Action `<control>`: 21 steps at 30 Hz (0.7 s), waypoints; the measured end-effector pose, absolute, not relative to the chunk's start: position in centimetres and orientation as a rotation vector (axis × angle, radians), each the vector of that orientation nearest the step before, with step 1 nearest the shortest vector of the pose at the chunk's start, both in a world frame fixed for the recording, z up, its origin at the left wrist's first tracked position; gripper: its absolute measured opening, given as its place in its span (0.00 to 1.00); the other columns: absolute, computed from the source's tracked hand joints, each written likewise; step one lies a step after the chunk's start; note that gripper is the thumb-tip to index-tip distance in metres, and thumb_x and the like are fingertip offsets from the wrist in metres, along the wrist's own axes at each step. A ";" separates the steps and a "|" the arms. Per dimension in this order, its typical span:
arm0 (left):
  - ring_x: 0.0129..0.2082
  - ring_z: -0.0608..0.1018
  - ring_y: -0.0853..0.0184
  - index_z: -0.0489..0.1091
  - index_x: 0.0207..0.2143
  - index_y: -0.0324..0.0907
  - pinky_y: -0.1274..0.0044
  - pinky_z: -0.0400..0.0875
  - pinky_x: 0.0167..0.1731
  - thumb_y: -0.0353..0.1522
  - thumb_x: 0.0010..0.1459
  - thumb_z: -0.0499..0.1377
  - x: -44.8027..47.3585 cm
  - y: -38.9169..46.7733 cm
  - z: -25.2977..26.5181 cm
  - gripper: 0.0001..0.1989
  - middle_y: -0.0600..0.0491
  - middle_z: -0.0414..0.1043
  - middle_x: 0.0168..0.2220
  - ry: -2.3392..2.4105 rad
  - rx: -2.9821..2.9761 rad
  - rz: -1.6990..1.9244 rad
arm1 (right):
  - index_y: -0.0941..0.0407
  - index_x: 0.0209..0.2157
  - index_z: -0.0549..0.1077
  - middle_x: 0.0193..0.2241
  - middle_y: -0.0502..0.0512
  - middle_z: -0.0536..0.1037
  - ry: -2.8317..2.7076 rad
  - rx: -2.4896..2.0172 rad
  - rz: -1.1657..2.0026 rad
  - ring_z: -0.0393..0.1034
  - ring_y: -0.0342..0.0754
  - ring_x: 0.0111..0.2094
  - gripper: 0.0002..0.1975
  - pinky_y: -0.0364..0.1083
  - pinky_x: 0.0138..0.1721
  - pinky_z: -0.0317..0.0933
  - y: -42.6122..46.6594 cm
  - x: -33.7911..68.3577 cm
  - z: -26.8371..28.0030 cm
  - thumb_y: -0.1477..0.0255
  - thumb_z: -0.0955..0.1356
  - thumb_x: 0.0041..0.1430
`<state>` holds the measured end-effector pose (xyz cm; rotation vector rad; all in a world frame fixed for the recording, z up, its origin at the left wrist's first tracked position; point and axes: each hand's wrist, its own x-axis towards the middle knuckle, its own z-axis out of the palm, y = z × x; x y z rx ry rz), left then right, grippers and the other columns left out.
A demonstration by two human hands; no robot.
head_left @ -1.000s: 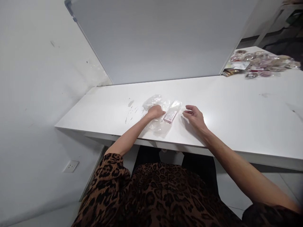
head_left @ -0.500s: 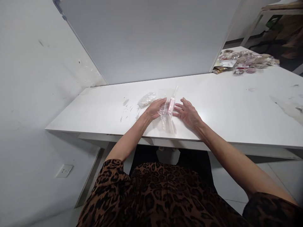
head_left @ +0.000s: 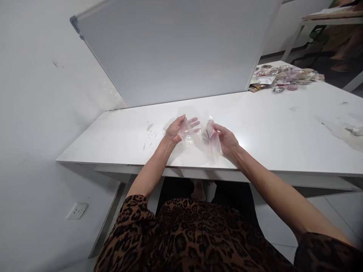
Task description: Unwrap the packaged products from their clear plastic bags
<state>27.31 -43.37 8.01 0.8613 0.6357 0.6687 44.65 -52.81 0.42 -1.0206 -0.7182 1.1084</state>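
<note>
My left hand (head_left: 181, 130) is palm up with its fingers spread, and a thin clear plastic bag (head_left: 189, 140) lies across the palm and in front of the fingers. My right hand (head_left: 227, 139) pinches a clear plastic packet with a pink panel (head_left: 210, 129) between thumb and fingers. Both plastics are blurred, so I cannot tell whether they are joined. Behind my left wrist, a see-through bag with pale contents (head_left: 168, 125) lies on the table, mostly covered by the hand.
The white table (head_left: 269, 132) carries a heap of small wrapped packets (head_left: 295, 75) at the far right. A grey-white board (head_left: 184, 53) stands along its back edge. Another clear bag (head_left: 356, 131) lies at the right. A person's hand (head_left: 340, 68) shows by a further table.
My hands have moved apart. The right fingers, open beside the packet before, now pinch it, and it has shifted right. My left fingers have spread under the clear plastic. The camera view has shifted slightly.
</note>
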 end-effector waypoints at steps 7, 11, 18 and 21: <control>0.61 0.77 0.49 0.75 0.47 0.40 0.50 0.69 0.61 0.39 0.67 0.56 27.0 -43.5 8.7 0.14 0.41 0.79 0.53 0.597 0.913 0.778 | 0.48 0.50 0.68 0.48 0.56 0.76 -0.587 -1.149 1.057 0.75 0.57 0.47 0.33 0.54 0.40 0.75 -52.3 45.3 -0.9 0.58 0.79 0.43; 0.62 0.76 0.50 0.74 0.52 0.41 0.52 0.69 0.62 0.40 0.68 0.54 26.4 -43.4 9.7 0.18 0.43 0.79 0.53 0.598 0.921 0.800 | 0.48 0.51 0.69 0.55 0.56 0.73 -0.730 -1.228 0.804 0.68 0.57 0.59 0.36 0.57 0.59 0.67 -52.2 45.9 -1.5 0.55 0.80 0.40; 0.63 0.75 0.51 0.75 0.51 0.41 0.54 0.70 0.62 0.41 0.68 0.53 24.7 -43.9 10.7 0.19 0.43 0.79 0.53 0.592 0.938 0.832 | 0.48 0.53 0.70 0.59 0.58 0.72 -0.926 -1.255 0.725 0.65 0.58 0.63 0.36 0.60 0.65 0.58 -52.6 45.5 -1.2 0.44 0.76 0.47; 0.65 0.74 0.50 0.76 0.48 0.42 0.53 0.71 0.62 0.42 0.68 0.54 24.0 -44.0 11.4 0.17 0.44 0.78 0.56 0.592 0.936 0.883 | 0.49 0.51 0.71 0.56 0.58 0.73 -0.839 -1.261 0.653 0.67 0.58 0.60 0.35 0.59 0.62 0.61 -52.4 46.0 -1.2 0.45 0.76 0.45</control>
